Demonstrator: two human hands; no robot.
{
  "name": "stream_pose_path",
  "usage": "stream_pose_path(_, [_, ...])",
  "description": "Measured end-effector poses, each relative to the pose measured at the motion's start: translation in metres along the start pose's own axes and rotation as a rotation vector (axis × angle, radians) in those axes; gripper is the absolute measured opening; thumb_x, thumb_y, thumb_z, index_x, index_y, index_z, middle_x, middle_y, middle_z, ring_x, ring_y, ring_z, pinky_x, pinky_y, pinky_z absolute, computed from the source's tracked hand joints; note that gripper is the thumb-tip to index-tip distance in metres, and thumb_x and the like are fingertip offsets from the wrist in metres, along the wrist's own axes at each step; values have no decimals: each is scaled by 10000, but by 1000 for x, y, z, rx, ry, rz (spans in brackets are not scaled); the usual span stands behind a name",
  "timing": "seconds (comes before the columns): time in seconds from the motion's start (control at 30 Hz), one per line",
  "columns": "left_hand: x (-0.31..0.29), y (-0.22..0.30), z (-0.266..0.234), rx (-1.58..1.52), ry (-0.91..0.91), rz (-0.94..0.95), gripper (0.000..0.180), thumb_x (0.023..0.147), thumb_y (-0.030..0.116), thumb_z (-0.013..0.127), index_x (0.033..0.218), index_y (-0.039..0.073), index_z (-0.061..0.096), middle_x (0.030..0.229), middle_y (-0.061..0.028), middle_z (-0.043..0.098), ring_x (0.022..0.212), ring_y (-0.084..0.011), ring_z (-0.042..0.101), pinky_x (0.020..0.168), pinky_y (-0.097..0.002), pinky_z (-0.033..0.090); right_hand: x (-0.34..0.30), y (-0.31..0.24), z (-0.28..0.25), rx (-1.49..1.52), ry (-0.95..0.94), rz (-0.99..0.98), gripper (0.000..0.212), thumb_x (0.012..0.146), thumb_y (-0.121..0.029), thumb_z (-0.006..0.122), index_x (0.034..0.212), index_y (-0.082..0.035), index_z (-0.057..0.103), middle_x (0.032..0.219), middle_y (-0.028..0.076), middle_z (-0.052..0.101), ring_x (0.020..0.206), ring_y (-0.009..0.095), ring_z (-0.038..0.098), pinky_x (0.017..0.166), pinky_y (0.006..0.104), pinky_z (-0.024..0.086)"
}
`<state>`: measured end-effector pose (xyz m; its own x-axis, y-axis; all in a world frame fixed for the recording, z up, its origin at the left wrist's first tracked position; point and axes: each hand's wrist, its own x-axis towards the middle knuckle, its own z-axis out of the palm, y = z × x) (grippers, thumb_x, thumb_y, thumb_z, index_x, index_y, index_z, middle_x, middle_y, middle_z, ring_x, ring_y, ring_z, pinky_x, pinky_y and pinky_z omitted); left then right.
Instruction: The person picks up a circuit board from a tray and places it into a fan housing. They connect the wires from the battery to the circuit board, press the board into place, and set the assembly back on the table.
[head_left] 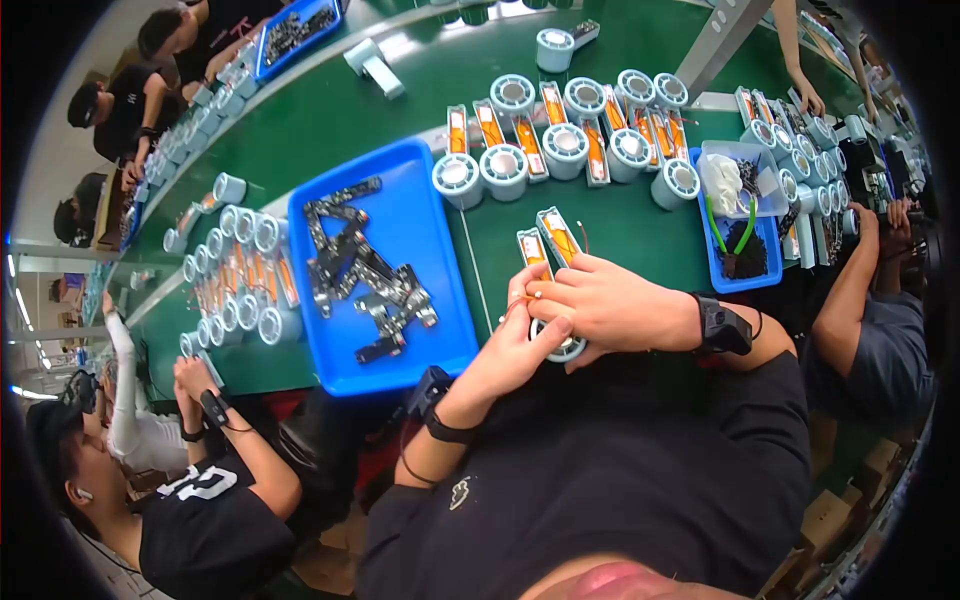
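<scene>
Close to my body, both hands meet over a pale blue handheld device whose round end (568, 349) shows beneath my fingers. My left hand (512, 350) is closed around its side, with thumb and index finger by a thin wire (525, 297). From above, my right hand (622, 305) wraps over the device, its fingers bent against the left. Just beyond the hands, two open handles with orange battery cells, one nearer (534, 247) and one farther (558, 236), point away from me. Which handle belongs to the held round end is hidden by my hands.
A blue tray (455, 345) of black circuit boards (365, 270) lies left. Rows of similar devices (565, 145) stand ahead. Rightward sits a blue bin (745, 284) with a clear box and green-handled tool (742, 240). Co-workers (200, 500) work on both sides; a metal post (725, 45) rises beyond.
</scene>
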<state>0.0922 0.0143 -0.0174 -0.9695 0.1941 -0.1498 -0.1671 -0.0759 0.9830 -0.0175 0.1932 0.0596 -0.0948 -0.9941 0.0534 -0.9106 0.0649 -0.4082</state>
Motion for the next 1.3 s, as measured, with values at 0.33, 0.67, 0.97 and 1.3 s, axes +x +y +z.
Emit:
stream_pose_path(0.33, [-4, 16, -7, 226, -82, 35, 956, 877, 230, 776, 1600, 6, 192, 1598, -243, 228, 1429, -422, 370, 1174, -430, 365, -50, 2, 18, -72, 218, 188, 834, 713, -180, 870, 1440, -56, 480, 1504, 167, 450, 1188, 326, 568, 1052, 408, 437])
stream_pose_path(0.67, [-2, 42, -32, 590, -166, 45, 734, 883, 149, 765, 1494, -18, 395, 1515, -226, 359, 1356, -364, 466, 1143, -399, 380, -71, 7, 23, 357, 249, 730, 674, 726, -62, 796, 1357, -72, 559, 1363, 173, 557, 1282, 365, 511, 1063, 409, 443])
stream_pose_path(0.97, [-2, 34, -44, 409, -188, 138, 593, 899, 160, 764, 1402, -21, 506, 1469, -204, 452, 1340, -366, 508, 1112, -417, 423, -115, 40, 11, -167, 387, 720, 505, 705, 109, 694, 1176, -73, 679, 1374, 128, 568, 1315, 350, 496, 1074, 444, 436])
stream_pose_path(1.3, [9, 39, -39, 654, -343, 59, 500, 808, 172, 841, 1269, 117, 656, 1379, -137, 556, 1184, -333, 586, 1016, -412, 469, -126, 36, 29, -151, 574, 742, 481, 695, 121, 687, 1133, -76, 691, 1399, 125, 557, 1350, 370, 457, 1124, 473, 381])
